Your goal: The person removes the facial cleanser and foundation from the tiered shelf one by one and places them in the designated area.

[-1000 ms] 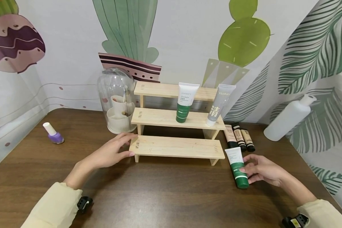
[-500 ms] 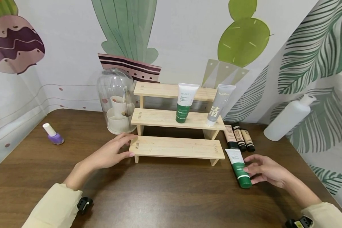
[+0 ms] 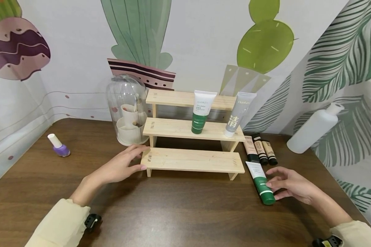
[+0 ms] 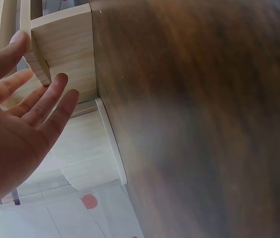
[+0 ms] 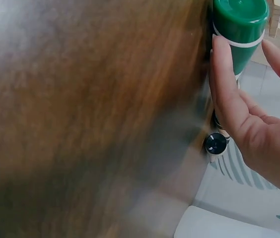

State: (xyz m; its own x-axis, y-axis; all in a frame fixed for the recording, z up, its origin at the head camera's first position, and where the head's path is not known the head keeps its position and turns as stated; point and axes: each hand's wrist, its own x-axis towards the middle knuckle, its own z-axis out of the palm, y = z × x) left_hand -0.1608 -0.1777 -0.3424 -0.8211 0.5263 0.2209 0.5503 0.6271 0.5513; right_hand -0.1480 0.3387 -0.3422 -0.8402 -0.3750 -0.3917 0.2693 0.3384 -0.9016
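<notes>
My right hand (image 3: 292,185) holds a green and white squeeze tube (image 3: 260,183) from its right side, thumb on top, low at the table's right. The tube's green cap end (image 5: 242,17) shows between thumb and fingers in the right wrist view. My left hand (image 3: 120,164) touches the left end of the lowest step of a three-step wooden stand (image 3: 191,159), its fingers fairly straight. In the left wrist view the thumb lies at the board's edge (image 4: 38,69). Another green and white tube (image 3: 202,111) and a grey tube (image 3: 238,113) stand on the middle step.
A pink tube (image 3: 249,147) and two small black-capped tubes (image 3: 264,149) lie right of the stand. A white bottle (image 3: 313,130) leans at the right wall. A clear dome (image 3: 126,109) over white cups stands left; purple nail polish (image 3: 59,146) stands farther left.
The held tube has shifted slightly right and turned, its cap end swinging right, along with my right hand. My left hand and the stand have stayed in place.
</notes>
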